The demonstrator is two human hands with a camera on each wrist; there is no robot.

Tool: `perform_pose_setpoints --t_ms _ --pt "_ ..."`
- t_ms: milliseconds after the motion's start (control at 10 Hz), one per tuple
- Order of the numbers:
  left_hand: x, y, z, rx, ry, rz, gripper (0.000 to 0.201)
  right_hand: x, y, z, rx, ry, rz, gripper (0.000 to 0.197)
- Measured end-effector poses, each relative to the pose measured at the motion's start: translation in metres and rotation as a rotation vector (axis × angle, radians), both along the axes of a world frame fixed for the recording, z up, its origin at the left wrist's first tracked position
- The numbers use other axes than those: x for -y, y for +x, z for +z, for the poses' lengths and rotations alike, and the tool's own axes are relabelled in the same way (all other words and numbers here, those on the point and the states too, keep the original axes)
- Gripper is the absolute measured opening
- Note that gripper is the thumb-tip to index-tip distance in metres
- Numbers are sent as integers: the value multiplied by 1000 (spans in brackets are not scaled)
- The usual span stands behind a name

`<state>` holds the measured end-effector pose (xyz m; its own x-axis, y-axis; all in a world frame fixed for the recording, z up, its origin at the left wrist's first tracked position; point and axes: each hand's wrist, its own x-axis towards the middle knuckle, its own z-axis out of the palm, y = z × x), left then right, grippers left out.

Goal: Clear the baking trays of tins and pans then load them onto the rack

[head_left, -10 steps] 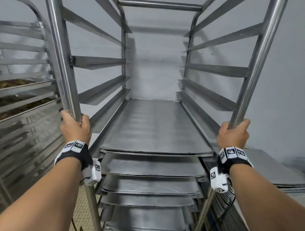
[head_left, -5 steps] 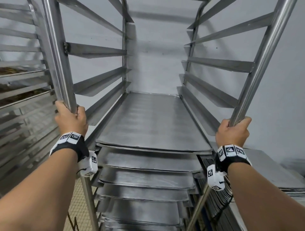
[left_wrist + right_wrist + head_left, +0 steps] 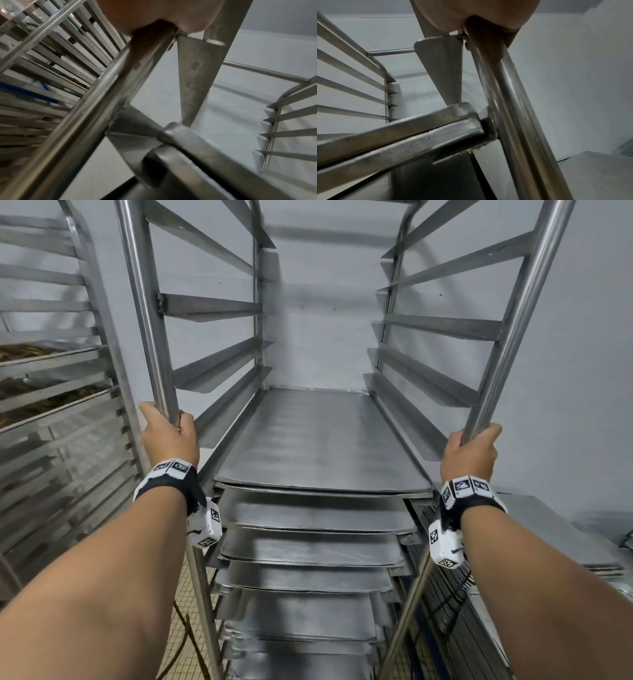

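A tall steel rack stands right in front of me. Several flat baking trays fill its lower slots, and the top one lies bare. The upper rails hold nothing. My left hand grips the rack's front left post. My right hand grips the front right post. In the left wrist view my palm wraps the post above a tray corner. The right wrist view shows the same hold on the right post beside a tray corner.
A second rack stands close on the left, with brown baked goods on some shelves. More flat trays lie stacked at the lower right. A grey wall closes the space behind the rack. Tiled floor shows below, between the racks.
Both hands keep their hold on the posts. The rack and the view have shifted a little, with the rack sitting slightly lower and closer in the frame.
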<state>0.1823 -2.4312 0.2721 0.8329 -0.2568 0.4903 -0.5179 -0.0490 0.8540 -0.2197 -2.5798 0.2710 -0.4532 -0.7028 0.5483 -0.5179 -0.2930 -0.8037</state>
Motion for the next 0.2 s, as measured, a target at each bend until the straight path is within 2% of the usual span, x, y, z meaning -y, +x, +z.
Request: perform_pose_setpoints --t_ms 100,200 --pt "-8 -7 9 -29 20 -34 39 -14 1 8 13 104 50 25" --pt "-15 -14 2 62 14 32 59 -22 -6 21 -34 256 106 50"
